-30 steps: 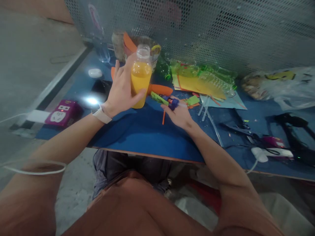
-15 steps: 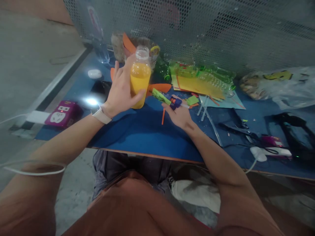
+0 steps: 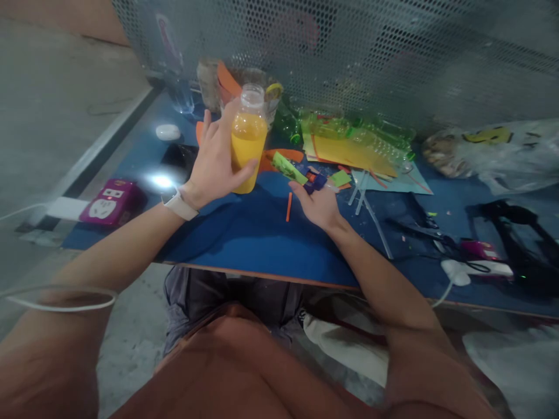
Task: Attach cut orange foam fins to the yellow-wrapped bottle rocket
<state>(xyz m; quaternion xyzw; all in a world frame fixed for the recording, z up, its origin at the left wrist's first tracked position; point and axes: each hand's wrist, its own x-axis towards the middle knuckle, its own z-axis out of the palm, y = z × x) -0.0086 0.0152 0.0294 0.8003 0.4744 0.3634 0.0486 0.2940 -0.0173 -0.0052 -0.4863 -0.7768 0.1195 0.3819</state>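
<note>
My left hand (image 3: 218, 154) is wrapped round a clear bottle (image 3: 250, 145) of yellow-orange liquid or filling, its neck uncapped, on the left half of the blue table. My right hand (image 3: 318, 201) grips a small tool (image 3: 315, 180) with dark blue and orange parts, maybe a glue gun or cutter; the exact kind cannot be made out. A green piece (image 3: 288, 167) sticks out from it toward the bottle. Behind both lies an orange cut piece (image 3: 286, 155). A thin orange strip (image 3: 289, 206) rests on the table between my hands.
Yellow sheets (image 3: 345, 152) and green bottles (image 3: 384, 131) lie at the back. Clear sticks (image 3: 379, 230) are right of my right hand, with cables and a white power strip (image 3: 484, 269) beyond. A purple socket block (image 3: 109, 202) sits left. A mesh panel (image 3: 393, 64) borders the back.
The green piece and the tool in my right hand have tilted and shifted slightly. My left hand keeps its place on the bottle. The view has moved a little.
</note>
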